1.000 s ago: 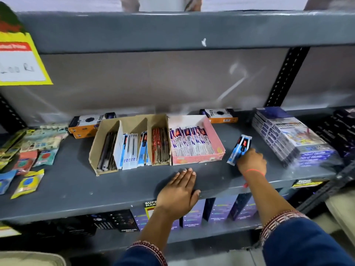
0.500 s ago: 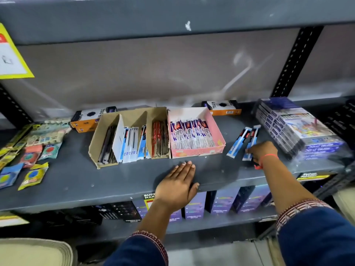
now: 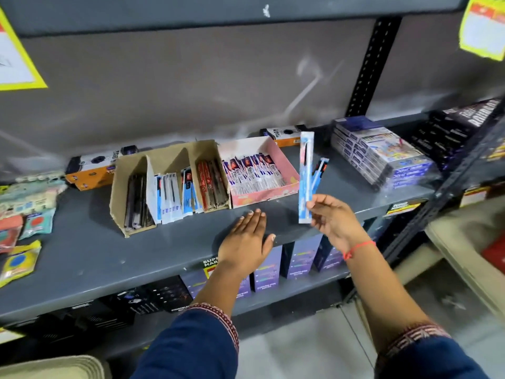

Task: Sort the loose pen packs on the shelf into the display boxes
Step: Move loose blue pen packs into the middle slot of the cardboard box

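Right hand (image 3: 332, 217) pinches one blue pen pack (image 3: 305, 181) upright above shelf (image 3: 95, 250); second loose pack (image 3: 320, 170) unsorted beside pink display box (image 3: 287, 165); left hand (image 3: 246, 242) flat, empty; brown box (image 3: 169, 160) partly filled.

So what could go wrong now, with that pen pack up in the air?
1. The right hand pinches the blue pen pack only near its bottom end, so it might slip and fall.
2. A second loose pack lies on the shelf behind it and could be forgotten.
3. The cardboard box has several compartments, and the pink box holds different packs, so it could land with the wrong kind.
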A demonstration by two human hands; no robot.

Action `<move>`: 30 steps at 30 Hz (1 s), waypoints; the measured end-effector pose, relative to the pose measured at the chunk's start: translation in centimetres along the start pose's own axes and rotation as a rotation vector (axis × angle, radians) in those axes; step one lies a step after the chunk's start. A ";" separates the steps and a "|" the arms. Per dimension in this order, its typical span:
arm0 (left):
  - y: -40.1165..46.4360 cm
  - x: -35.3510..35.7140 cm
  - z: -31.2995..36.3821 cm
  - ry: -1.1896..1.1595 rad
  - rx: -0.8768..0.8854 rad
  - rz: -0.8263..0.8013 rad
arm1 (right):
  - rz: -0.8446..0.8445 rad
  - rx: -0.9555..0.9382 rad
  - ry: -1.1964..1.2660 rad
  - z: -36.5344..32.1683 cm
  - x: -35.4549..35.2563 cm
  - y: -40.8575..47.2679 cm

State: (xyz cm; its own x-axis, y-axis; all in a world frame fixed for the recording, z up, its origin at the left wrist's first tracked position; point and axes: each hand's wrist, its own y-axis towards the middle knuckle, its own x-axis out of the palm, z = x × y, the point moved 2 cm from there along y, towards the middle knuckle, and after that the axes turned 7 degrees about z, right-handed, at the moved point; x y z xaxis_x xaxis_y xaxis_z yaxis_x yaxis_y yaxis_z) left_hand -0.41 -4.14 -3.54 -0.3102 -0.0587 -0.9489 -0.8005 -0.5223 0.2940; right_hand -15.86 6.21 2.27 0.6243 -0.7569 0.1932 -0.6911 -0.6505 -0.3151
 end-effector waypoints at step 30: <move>-8.8 -4.9 -13.9 -0.017 -0.331 0.053 | -0.093 -0.232 -0.408 4.0 20.4 -3.8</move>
State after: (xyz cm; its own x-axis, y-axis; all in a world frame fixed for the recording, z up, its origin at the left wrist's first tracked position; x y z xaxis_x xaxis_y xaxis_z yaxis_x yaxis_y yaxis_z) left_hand 15.24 -11.06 -3.03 -0.3572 -0.0807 -0.9305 -0.5743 -0.7668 0.2869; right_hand 1.01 -6.49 3.67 0.7474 -0.6383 -0.1844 -0.6595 -0.7464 -0.0894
